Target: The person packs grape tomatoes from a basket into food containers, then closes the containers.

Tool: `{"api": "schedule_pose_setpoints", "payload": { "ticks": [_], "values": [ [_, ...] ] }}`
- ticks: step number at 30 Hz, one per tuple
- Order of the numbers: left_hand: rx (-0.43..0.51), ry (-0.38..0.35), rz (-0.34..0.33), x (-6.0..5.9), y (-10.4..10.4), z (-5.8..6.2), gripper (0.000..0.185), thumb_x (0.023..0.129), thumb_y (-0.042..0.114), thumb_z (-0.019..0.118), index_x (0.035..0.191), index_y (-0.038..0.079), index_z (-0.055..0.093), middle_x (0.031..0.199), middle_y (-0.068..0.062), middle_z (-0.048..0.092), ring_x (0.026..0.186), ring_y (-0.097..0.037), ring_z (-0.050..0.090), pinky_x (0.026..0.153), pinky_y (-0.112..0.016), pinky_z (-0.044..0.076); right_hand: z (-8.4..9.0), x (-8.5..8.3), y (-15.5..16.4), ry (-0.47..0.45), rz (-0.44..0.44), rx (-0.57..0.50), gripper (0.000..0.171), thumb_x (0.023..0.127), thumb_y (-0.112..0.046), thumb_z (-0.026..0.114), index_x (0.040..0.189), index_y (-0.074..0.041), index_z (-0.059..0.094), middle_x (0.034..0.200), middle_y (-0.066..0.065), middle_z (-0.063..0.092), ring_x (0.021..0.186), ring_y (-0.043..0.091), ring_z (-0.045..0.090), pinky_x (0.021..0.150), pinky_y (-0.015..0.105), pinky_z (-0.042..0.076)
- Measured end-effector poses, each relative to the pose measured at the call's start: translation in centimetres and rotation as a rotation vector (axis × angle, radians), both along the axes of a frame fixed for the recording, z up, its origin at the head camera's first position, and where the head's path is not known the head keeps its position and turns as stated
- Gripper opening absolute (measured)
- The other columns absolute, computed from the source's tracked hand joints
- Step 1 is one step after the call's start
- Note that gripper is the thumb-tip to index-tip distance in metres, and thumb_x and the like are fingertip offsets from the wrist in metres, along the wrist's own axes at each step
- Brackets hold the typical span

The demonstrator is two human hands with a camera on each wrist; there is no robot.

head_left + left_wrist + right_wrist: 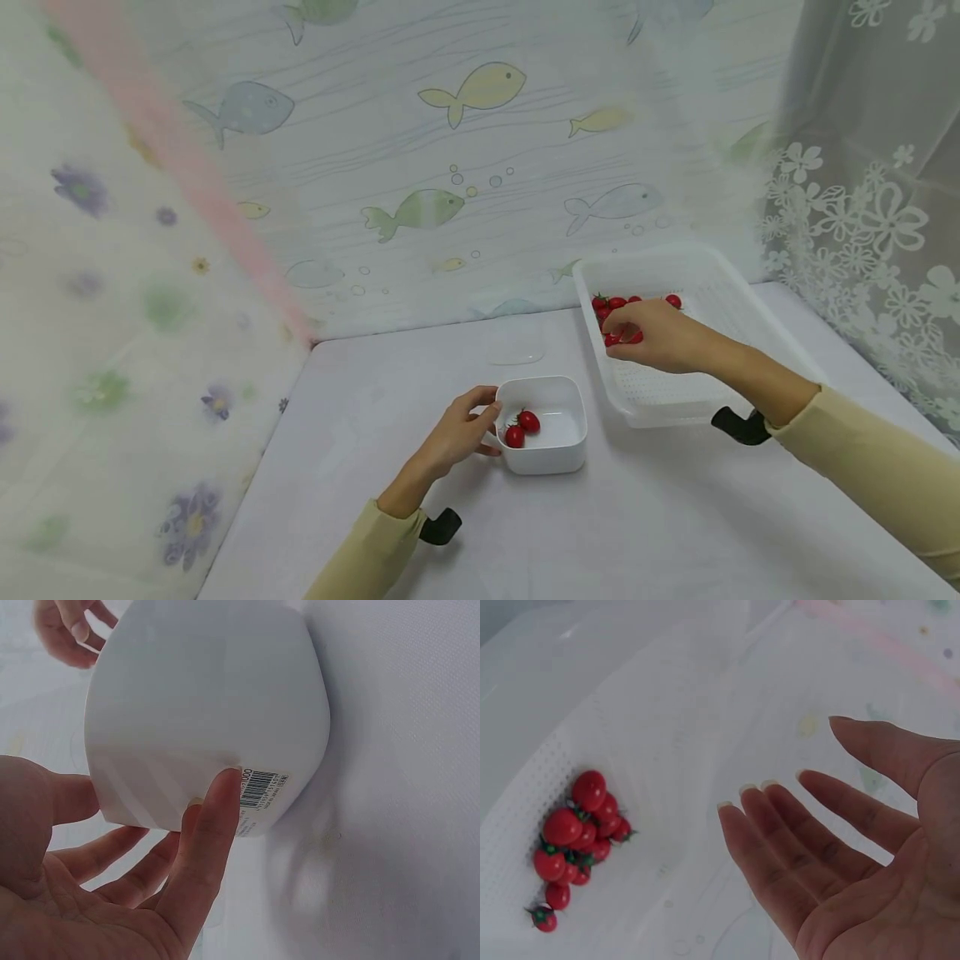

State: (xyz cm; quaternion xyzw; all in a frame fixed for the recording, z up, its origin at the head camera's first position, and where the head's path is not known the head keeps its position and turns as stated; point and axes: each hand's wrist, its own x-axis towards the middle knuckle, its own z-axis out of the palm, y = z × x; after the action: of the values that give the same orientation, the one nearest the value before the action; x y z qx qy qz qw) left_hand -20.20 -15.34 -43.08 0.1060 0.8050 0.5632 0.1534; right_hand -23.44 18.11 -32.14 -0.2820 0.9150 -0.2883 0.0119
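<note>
A small white square container stands on the table with two red cherry tomatoes inside. From the left side my left hand touches it, the thumb near the rim and the fingers against the outer wall. A barcode label shows on that container in the left wrist view. My right hand hovers over a large white perforated tray, near a cluster of cherry tomatoes. In the right wrist view, its fingers are loosely bent and apart, holding nothing.
Behind the small container lies a clear flat lid. One tomato sits apart in the tray. A fish-printed curtain borders the table's back edge, and a lace curtain hangs at the right.
</note>
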Motion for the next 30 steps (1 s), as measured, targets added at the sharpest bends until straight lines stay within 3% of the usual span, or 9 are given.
{"api": "schedule_pose_setpoints", "payload": {
  "ticks": [9,16,21,30],
  "values": [
    [-0.007,-0.004,0.008,0.2,0.1,0.2,0.041,0.109,0.025,0.052,0.147,0.009,0.050,0.146,-0.018,0.050,0.097,-0.034,0.064,0.072,-0.039,0.065,-0.3,-1.8,1.6,-0.013,-0.039,0.031,0.024,0.093,-0.016,0.074,0.110,0.000,0.071,0.104,0.009,0.072,0.096,0.027,0.066,0.084,0.049,0.059],
    [-0.015,-0.011,0.016,0.4,0.2,0.4,0.041,0.109,0.024,0.052,0.147,0.009,0.050,0.146,-0.018,0.050,0.094,-0.029,0.063,0.071,-0.039,0.065,-0.2,-3.7,3.1,-0.080,-0.096,0.080,0.037,0.095,-0.022,0.073,0.120,0.005,0.068,0.104,0.012,0.072,0.094,0.028,0.065,0.079,0.049,0.059],
    [-0.009,-0.007,0.015,0.4,0.2,0.5,0.041,0.108,0.025,0.052,0.146,0.009,0.050,0.146,-0.018,0.050,0.097,-0.035,0.063,0.070,-0.039,0.065,-0.1,-5.1,4.2,-0.107,-0.122,0.088,0.037,0.096,-0.021,0.070,0.120,0.006,0.067,0.107,0.018,0.071,0.096,0.033,0.066,0.079,0.050,0.058],
    [0.001,-0.013,0.014,0.3,0.1,0.3,0.040,0.108,0.023,0.052,0.146,0.008,0.051,0.145,-0.018,0.050,0.099,-0.036,0.063,0.071,-0.039,0.065,-1.0,-7.3,6.2,-0.290,-0.163,-0.009,0.047,0.101,-0.023,0.066,0.128,0.014,0.057,0.120,0.030,0.065,0.097,0.030,0.069,0.080,0.045,0.064]
  ]
}}
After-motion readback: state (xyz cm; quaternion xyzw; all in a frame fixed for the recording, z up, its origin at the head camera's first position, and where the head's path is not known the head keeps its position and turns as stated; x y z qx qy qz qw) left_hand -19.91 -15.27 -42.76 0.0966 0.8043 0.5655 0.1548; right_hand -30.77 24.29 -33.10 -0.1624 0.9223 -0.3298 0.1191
